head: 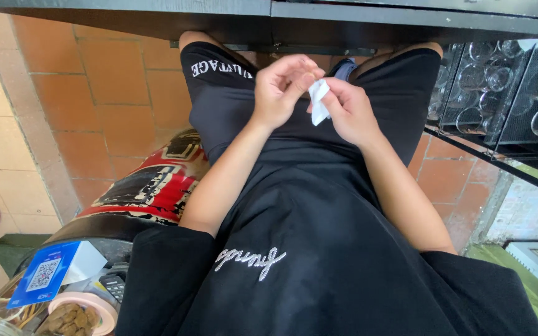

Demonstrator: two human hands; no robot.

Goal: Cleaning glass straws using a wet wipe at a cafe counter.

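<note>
I look down at my lap in black shorts and a black shirt. My left hand (280, 89) and my right hand (350, 111) meet in front of my body, just under the dark table edge (269, 22). Between them is a small white tissue (318, 102), folded and crumpled. The fingers of my right hand pinch it, and the thumb and fingertips of my left hand touch its upper end.
A red, black and white stool seat (151, 186) is at my left side over terracotta floor tiles (113, 93). At the right a rack holds several upturned glasses (499, 81). At the lower left stand a blue card (45, 274), a calculator (114, 287) and a pink bowl of brown snacks (79, 317).
</note>
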